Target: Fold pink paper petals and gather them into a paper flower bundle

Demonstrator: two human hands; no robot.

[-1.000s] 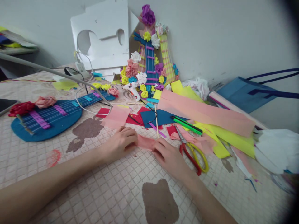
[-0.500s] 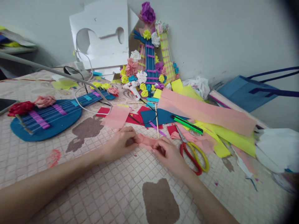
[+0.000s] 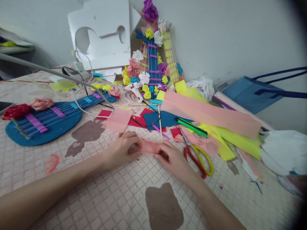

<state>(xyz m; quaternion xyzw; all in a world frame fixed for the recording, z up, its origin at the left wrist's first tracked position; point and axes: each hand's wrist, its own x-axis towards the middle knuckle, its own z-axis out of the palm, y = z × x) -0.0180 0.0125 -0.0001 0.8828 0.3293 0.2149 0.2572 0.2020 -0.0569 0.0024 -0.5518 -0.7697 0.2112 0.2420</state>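
Between my two hands a small strip of pink crepe paper (image 3: 149, 147) is stretched just above the table. My left hand (image 3: 126, 145) pinches its left end, and my right hand (image 3: 169, 154) pinches the right end. The fingertips partly hide both ends. Just behind the hands lies a pink paper square (image 3: 118, 118). A thin wooden stick (image 3: 160, 123) points toward the strip from behind. Right of my right hand rest scissors (image 3: 197, 159) with one red and one yellow handle, and a green cutter knife (image 3: 192, 126) lies beyond them.
A blue paper guitar (image 3: 48, 123) with paper roses lies at left, under a curved lamp-like arm. A hot glue gun (image 3: 134, 92) stands before decorated guitars (image 3: 153, 60). Pink paper (image 3: 208, 113) and yellow paper spread at right, near a blue bag (image 3: 251, 94). White foam board (image 3: 107, 51) leans behind.
The pink strip looks flatter and more spread between my fingers than before. Both hands keep their pinch in nearly the same place; the view has shifted slightly.
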